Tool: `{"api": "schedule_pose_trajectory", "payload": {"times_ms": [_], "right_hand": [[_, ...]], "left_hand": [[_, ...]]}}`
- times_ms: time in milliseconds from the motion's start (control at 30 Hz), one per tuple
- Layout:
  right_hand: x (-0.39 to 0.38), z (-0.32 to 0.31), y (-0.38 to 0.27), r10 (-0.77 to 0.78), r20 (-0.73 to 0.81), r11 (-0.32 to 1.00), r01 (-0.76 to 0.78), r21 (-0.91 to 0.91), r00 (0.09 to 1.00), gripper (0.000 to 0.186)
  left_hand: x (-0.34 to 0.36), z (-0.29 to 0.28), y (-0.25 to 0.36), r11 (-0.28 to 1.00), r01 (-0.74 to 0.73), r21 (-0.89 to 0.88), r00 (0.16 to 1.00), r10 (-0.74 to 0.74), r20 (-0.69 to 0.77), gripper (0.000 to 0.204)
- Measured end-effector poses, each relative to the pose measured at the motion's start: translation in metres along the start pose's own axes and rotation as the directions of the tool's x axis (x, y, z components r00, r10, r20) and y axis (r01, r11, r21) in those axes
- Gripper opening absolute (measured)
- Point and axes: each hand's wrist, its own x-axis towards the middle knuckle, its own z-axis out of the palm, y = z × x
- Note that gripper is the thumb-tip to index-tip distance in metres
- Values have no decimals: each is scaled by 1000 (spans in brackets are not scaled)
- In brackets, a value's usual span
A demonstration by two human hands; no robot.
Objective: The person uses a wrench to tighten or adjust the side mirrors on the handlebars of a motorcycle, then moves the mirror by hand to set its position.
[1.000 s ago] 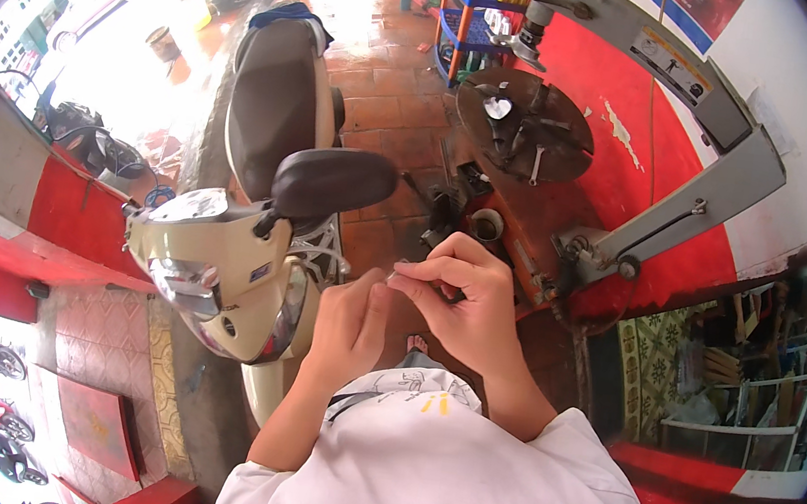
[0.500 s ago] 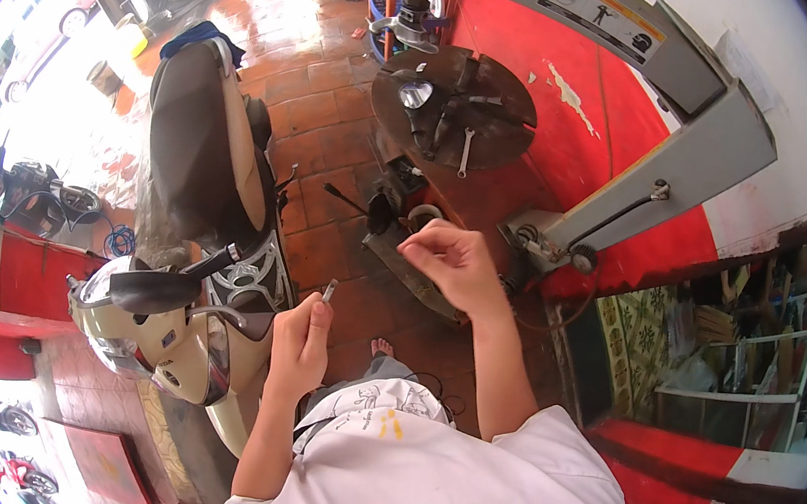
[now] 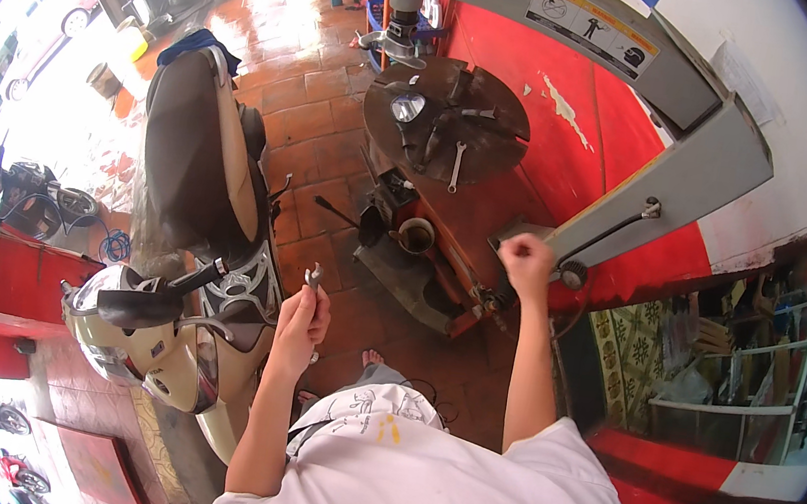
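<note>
In our left grip (image 3: pixel 300 325) we are pinching a small metal wrench (image 3: pixel 313 277), thumb and fingers pressed together around its shank, its forked end sticking up above the fist and a bit of it showing below. We are holding it clear of everything else, over the tiled floor (image 3: pixel 319 161). With our right grip (image 3: pixel 527 264) we are drawing the fingers in toward the palm, but we cannot tell whether they are closing around anything; this hand is covering part of the tyre machine's foot.

Close by on our left we are having the cream scooter (image 3: pixel 182 371) standing in the way, its mirror (image 3: pixel 140 308) and handlebar reaching toward our left forearm, a blue cloth (image 3: pixel 199 46) lying over the far end of its brown seat (image 3: pixel 186 140). Ahead of us, between the two hands, a dark panel (image 3: pixel 405 282) is blocking the floor beside the machine, and a round pot (image 3: pixel 414 236) is standing just beyond it. Farther on we are seeing the round turntable (image 3: pixel 497 143), bearing a larger spanner (image 3: pixel 456 168) and a shiny silver piece (image 3: pixel 407 107). The grey machine arm (image 3: pixel 682 80) is towering over it on our right.
</note>
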Motion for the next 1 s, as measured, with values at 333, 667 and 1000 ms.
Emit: {"api": "schedule_pose_trajectory", "payload": {"times_ms": [333,667,1000], "right_hand": [[-22,113,79,202,570,978,-134,-159,797,39],[113,240,74,57,431,966,59,-251,900,27],[218,314,118,31,296,809,150,-569,955,45]], "left_hand": [[-2,-26,-30,964,58,-259,971,-115,-209,35],[6,-28,-21,966,-6,-258,929,-90,-359,26],[63,-37,-22,909,-40,-414,862,-178,-474,31]]}}
